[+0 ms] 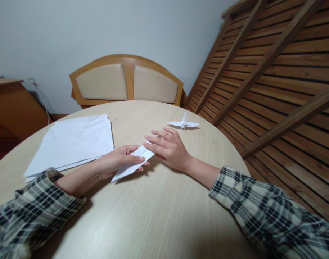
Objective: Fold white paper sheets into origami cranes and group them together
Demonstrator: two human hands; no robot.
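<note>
While the left hand (121,158) held a narrow, flat piece of folded white paper (130,169) between its thumb and fingers, the right hand (171,151) lay at the paper's far end. The left hand was closed about the piece, its thumb pressed flat along the top face and its fingertips showing past the lower edge. The right hand was loosely spread, its fingers gently bent and reaching over the upper tip; its thumb was hidden, so whether it pinched the paper could not be told. The folded paper slanted between the two hands, above the middle of a round, pale wood-grain table (153,216), its pointed near end aimed toward the person.

Just beyond the right hand stood a small white folded-paper crane (184,124) with its wings spread to either side. To the left, near the left hand, a stack of large, creased white paper sheets (75,140) lay on the table, its edges not quite aligned. Both forearms wore black, grey and cream plaid sleeves (261,205). Behind the table rose an arched, honey-brown wooden frame (130,82) with two beige padded panels.
</note>
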